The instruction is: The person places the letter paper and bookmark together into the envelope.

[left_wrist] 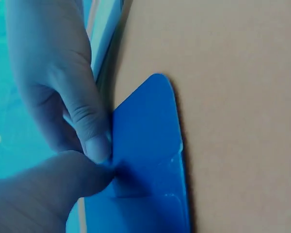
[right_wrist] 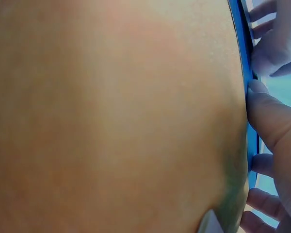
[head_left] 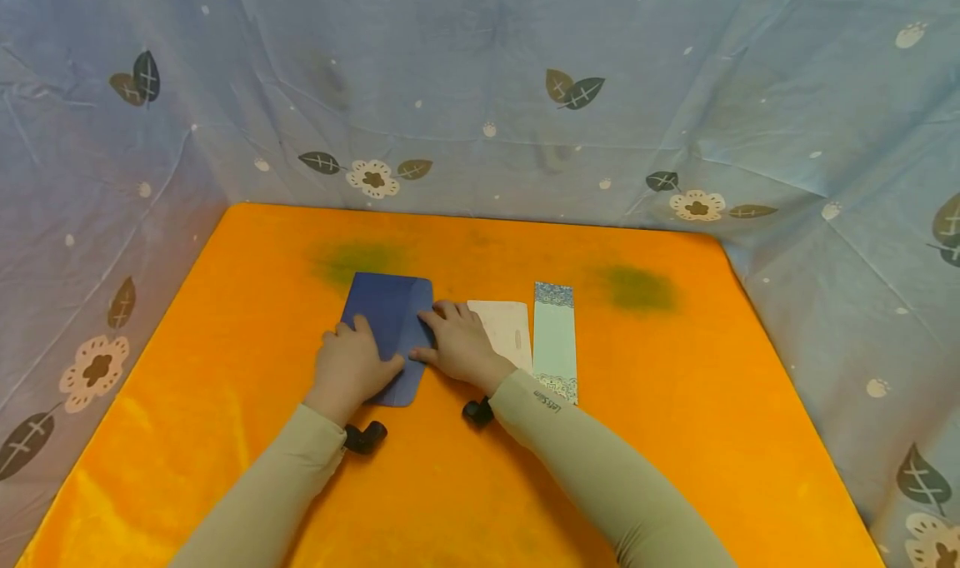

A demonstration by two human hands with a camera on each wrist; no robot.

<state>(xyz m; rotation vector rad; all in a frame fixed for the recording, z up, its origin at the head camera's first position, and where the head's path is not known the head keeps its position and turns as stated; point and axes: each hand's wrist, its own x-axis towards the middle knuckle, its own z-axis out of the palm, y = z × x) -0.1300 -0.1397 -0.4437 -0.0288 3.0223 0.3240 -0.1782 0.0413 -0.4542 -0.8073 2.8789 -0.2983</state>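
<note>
A dark blue paper envelope (head_left: pixel 386 301) lies flat on the orange cloth, its tapered flap on the right side, as the left wrist view also shows the blue envelope (left_wrist: pixel 145 126). My left hand (head_left: pixel 348 368) rests on its lower left part, thumb reaching across toward the flap. At the right edge, my right hand (head_left: pixel 461 343) touches the flap with thumb and fingers spread apart. The two thumbs come close together in the left wrist view. Only the thin blue edge appears in the right wrist view, beside my right hand (right_wrist: pixel 281 131). What lies under the fingers is hidden.
Right of the envelope lies a white card (head_left: pixel 504 322), partly covered by my right hand. Beyond it is a pale green strip (head_left: pixel 553 331) with lacy patterned ends, partly under the sleeve. A blue leaf-print curtain (head_left: pixel 480 68) surrounds the orange table (head_left: pixel 645 435).
</note>
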